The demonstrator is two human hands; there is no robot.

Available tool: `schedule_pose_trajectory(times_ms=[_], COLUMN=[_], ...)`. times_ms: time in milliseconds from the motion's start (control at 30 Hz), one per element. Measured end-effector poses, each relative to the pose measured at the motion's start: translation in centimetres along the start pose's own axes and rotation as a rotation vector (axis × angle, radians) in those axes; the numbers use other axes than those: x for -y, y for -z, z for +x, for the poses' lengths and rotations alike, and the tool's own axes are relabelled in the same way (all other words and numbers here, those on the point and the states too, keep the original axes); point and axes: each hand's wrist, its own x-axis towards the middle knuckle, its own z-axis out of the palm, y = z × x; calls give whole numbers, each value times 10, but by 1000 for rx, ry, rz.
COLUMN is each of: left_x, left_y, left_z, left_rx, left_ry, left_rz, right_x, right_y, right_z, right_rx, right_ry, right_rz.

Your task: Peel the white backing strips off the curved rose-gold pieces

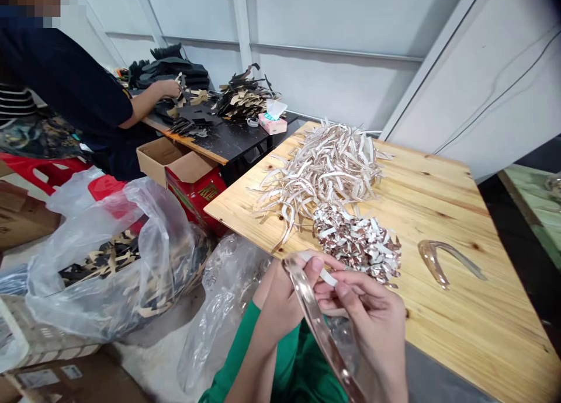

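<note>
While left hand [284,298] grips shiny curved strip [314,316], right hand [377,315] pinches white piece [328,277], both angled inward.

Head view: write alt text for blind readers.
The left hand holds a shiny curved strip and the right hand pinches a white piece, by a wooden table with heaped pale strips and shiny scraps. Another person is at a dark table.

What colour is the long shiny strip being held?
The shiny strip is rose-gold, seen in the head view.
</note>
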Motion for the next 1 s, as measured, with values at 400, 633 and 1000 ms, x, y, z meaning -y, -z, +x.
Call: schedule_pose_trajectory(times_ms=[400, 633, 1000], left_x=[2, 1, -14], left_y=[0, -7, -8], left_z=[1, 3, -2], left_rx=[-43, -108, -85], left_ry=[-12, -55, 15], left_rz=[63, 12, 55], right_x=[0, 4, 7], right_y=[0, 1, 3], right_z=[-4, -6, -8], right_rx=[16, 65, 50], right_ry=[-6, 50, 65], right_rz=[-43, -13, -2])
